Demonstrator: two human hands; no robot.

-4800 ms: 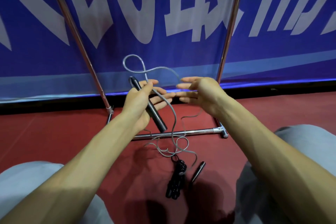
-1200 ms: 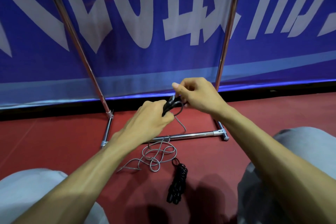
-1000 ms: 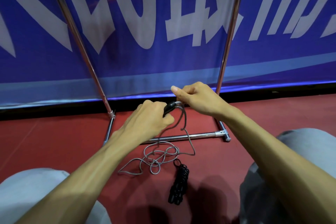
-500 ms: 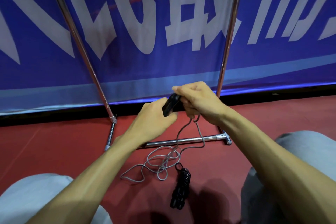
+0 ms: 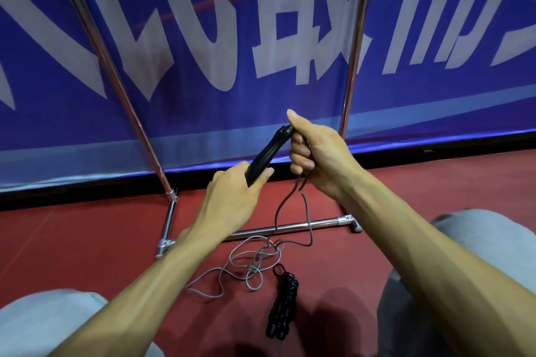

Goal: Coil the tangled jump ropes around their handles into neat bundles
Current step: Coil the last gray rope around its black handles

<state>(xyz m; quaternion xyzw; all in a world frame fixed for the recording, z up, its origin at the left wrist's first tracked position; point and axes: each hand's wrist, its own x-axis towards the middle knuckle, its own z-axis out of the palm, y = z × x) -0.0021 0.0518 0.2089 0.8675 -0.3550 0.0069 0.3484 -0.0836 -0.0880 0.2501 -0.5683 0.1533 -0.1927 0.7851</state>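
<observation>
Head view: blue banner [image 5: 203, 38] fills twelve o'clock above red floor [image 5: 72, 240]. Left hand [image 5: 232, 200] and right hand [image 5: 316, 153] both clamp black handles [image 5: 266, 153] at centre. Grey rope [image 5: 255, 264] tangles at six o'clock, beside a coiled black bundle [image 5: 282, 313].

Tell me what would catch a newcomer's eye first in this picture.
First the two hands at centre: the left hand grips the low end of black handles, and the right hand pinches their top with grey rope trailing down. Below them the loose rope lies tangled on the red floor, beside a coiled black bundle. Behind it all hangs a blue banner with large white lettering.
</observation>
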